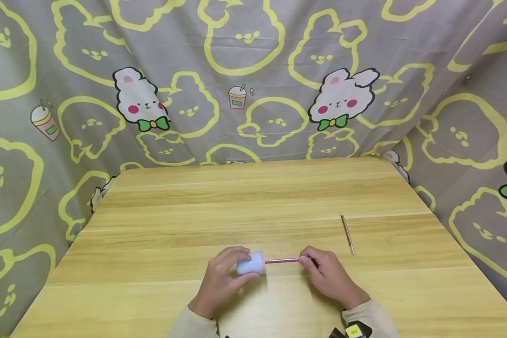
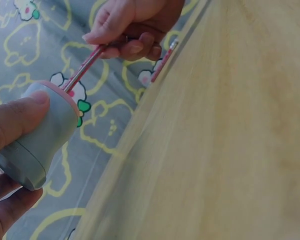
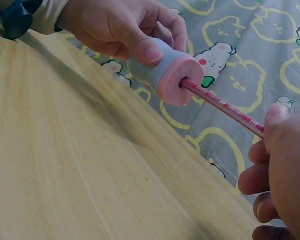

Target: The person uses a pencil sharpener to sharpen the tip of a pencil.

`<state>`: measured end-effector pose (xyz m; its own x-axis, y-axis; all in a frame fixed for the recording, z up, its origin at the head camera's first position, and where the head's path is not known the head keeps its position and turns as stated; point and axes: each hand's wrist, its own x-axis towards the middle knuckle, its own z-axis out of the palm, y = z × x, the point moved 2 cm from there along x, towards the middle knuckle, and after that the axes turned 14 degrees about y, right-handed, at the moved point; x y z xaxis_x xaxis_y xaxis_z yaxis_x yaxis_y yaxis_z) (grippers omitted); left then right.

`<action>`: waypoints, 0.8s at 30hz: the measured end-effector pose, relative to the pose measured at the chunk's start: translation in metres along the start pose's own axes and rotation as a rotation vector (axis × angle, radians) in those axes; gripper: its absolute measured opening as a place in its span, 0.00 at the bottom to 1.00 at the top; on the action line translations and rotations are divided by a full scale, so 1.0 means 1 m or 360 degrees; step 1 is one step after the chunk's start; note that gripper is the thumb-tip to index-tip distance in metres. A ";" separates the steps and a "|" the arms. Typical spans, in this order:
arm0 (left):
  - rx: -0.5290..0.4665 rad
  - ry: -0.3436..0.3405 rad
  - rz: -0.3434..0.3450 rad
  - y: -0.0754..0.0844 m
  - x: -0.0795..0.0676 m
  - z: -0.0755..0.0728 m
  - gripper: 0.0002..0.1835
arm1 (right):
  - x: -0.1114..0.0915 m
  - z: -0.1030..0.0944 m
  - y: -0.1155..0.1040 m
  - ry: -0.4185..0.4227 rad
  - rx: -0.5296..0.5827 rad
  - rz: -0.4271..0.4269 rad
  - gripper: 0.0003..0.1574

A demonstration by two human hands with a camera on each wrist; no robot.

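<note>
Near the front of the table, my left hand (image 1: 224, 277) grips a light blue pencil sharpener (image 1: 249, 264) with a pink end, thumb on one side and fingers on the other. A red patterned pencil (image 1: 282, 260) has one end inside the hole of the pink face (image 3: 172, 82), as the right wrist view shows. My right hand (image 1: 329, 274) pinches the other end of this pencil between thumb and fingers. The tip inside the sharpener is hidden. Both hands hold these things a little above the table, with a shadow beneath them.
A second red pencil (image 1: 347, 234) lies on the wooden table (image 1: 173, 211), beyond my right hand and to its right. Grey curtains (image 1: 274, 56) with yellow outlines and cartoon animals hang behind the table and along its sides.
</note>
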<state>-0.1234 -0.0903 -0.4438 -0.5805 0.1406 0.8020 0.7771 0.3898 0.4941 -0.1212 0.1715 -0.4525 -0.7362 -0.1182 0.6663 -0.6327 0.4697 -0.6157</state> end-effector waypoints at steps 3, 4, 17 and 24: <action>-0.0004 0.0004 0.0010 0.000 0.000 0.000 0.17 | 0.001 -0.001 0.000 0.0008 0.0006 -0.0012 0.13; -0.0001 0.0002 0.0008 0.000 0.001 0.000 0.17 | 0.001 -0.001 0.000 0.0009 0.0003 -0.0006 0.12; 0.0040 -0.0010 -0.0032 0.001 0.001 -0.001 0.20 | -0.002 0.002 0.003 -0.0049 0.0094 0.0070 0.04; 0.0036 -0.0001 -0.0009 0.000 0.001 -0.001 0.20 | -0.002 0.002 0.003 -0.0021 0.0003 0.0056 0.08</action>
<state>-0.1234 -0.0910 -0.4426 -0.5850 0.1388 0.7991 0.7681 0.4111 0.4909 -0.1222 0.1715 -0.4566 -0.7612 -0.1130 0.6386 -0.6066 0.4722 -0.6396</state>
